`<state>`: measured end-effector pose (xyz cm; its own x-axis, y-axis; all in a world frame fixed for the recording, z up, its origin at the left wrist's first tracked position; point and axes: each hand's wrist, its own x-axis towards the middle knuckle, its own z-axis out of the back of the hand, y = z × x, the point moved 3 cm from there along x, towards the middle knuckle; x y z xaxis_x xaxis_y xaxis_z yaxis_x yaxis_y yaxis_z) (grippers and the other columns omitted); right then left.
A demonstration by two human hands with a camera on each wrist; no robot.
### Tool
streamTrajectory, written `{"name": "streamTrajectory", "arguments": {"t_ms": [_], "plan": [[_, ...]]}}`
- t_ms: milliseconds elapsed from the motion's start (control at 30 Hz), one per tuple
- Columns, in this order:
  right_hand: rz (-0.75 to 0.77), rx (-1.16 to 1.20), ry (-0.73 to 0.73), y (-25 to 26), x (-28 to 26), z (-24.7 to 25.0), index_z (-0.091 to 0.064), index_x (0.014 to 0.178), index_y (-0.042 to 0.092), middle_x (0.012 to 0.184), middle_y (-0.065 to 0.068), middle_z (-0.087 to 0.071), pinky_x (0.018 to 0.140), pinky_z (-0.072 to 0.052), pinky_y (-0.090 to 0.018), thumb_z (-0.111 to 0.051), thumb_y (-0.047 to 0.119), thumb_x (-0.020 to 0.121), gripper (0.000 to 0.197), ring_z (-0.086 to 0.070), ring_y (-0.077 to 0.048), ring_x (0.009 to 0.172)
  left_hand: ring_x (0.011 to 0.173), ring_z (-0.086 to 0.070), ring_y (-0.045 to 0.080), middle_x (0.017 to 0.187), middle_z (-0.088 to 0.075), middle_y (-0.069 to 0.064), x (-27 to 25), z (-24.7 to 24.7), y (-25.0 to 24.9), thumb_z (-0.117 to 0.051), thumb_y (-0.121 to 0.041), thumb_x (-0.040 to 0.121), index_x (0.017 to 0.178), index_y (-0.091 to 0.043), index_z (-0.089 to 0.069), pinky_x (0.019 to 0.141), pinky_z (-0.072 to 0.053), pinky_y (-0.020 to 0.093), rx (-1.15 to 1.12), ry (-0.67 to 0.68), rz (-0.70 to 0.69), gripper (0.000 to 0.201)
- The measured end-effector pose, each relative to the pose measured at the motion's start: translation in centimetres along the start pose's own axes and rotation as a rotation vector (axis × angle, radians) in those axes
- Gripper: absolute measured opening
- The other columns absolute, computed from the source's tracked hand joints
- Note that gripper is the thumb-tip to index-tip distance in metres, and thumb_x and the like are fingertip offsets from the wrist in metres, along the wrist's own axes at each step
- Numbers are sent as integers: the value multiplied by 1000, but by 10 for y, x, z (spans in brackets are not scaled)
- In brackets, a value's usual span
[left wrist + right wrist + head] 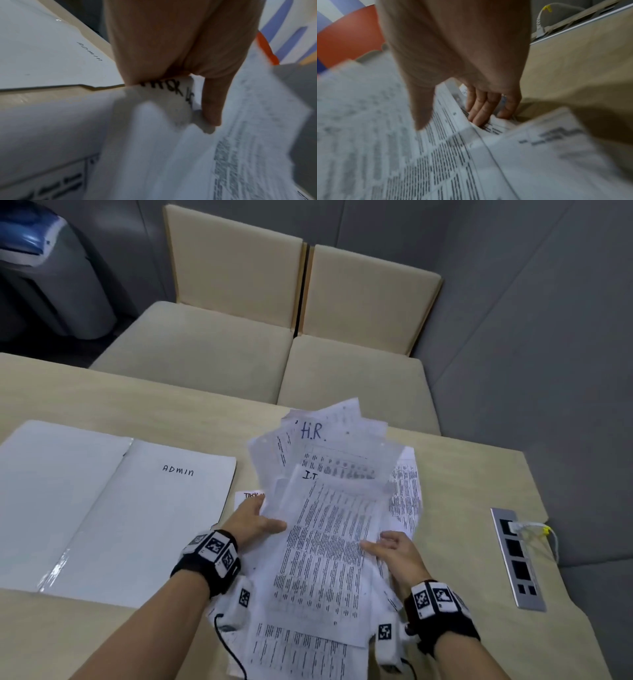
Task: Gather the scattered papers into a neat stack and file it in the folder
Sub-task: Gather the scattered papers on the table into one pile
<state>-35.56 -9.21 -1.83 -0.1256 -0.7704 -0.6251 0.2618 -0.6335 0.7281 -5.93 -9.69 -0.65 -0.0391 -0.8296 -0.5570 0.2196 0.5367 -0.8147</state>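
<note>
While both hands grip them, printed papers (325,542) fan unevenly.

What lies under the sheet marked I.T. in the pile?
Under the I.T. sheet lie more printed papers: the H.R. sheet fans out behind it, another pokes out near the person. How many sheets, and the table beneath them, cannot be seen because they are covered.

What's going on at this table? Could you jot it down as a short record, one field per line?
Setting: tan table, beige seats behind
Papers: loose fanned pile of papers, not squared up
Top sheets: handwritten "H.R." and "I.T."
Left hand: grips the pile's left edge
Right hand: thumb on top, fingers under the right edge
Folder: open, left of the pile, marked "ADMIN"
Filing: not yet done
</note>
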Motion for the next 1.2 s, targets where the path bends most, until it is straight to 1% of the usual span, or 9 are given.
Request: {"name": "streamTrajectory", "arguments": {"t_ms": [100,133,333,567,700,833,933,1066,1200], "plan": [[46,-86,56,7,-10,-3,-65,86,14,74,3,-66,59,-48,-17,-76,3,86,15,-65,-4,66,105,-66,25,120,-68,7,9,-6,6,-79,-25,80,127,-8,-53,93,-53,39,358,-89,-21,56],[52,-129,74,7,-12,-3,-64,75,17,65,4,-67,54,-49,-16,-71,1,89,22,-63,-2,55,111,-62,29,127,-63,11,12,-6,9,-78,-32,80,131,-6,-49,95,-49,38,483,-137,-19,64],[129,-774,-331,3,-22,5,-49,94,12,84,0,-57,92,-44,-41,-44,21,97,11,-56,-26,84,117,-58,31,133,-54,13,10,0,25,-67,-49,83,136,-4,-38,93,-50,41,710,-335,-17,75],[-68,-439,-111,-24,-20,-13,-28,146,0,145,-19,-46,94,-43,-32,-62,31,96,68,-51,-35,129,109,-63,34,122,-64,16,14,-7,44,-49,-55,93,145,-3,-27,87,-52,39,779,-225,109,76],[108,-419,-7,-22,-19,-13,-58,115,14,121,-9,-68,85,-47,-27,-68,17,93,25,-63,-24,105,110,-58,34,125,-55,16,7,-3,39,-63,-46,87,131,-3,-41,87,-47,43,691,-448,-5,66],[232,-304,-109,-4,-17,1,-70,106,5,100,-12,-75,81,-57,-38,-64,22,97,20,-70,-33,98,109,-52,30,121,-53,9,-1,3,24,-71,-43,75,128,-11,-48,88,-44,45,861,-544,-206,66],[232,-100,-72,10,-19,14,-73,94,14,86,-3,-74,76,-55,-34,-64,18,97,10,-68,-27,86,123,-48,28,135,-46,9,6,3,17,-70,-44,81,138,-9,-40,100,-42,44,720,-471,-202,74],[170,228,-72,9,-15,33,-73,111,7,110,-18,-77,96,-54,-59,-64,17,97,20,-73,-39,104,107,-56,30,117,-53,12,5,9,12,-75,-50,77,122,-1,-47,89,-48,38,230,-618,-56,72],[49,318,56,4,-16,34,-69,114,-2,109,-21,-77,85,-61,-48,-57,5,98,21,-76,-34,96,81,-61,25,86,-63,3,9,-4,12,-57,-51,92,110,-1,-61,69,-47,30,-11,-281,3,53]]}}
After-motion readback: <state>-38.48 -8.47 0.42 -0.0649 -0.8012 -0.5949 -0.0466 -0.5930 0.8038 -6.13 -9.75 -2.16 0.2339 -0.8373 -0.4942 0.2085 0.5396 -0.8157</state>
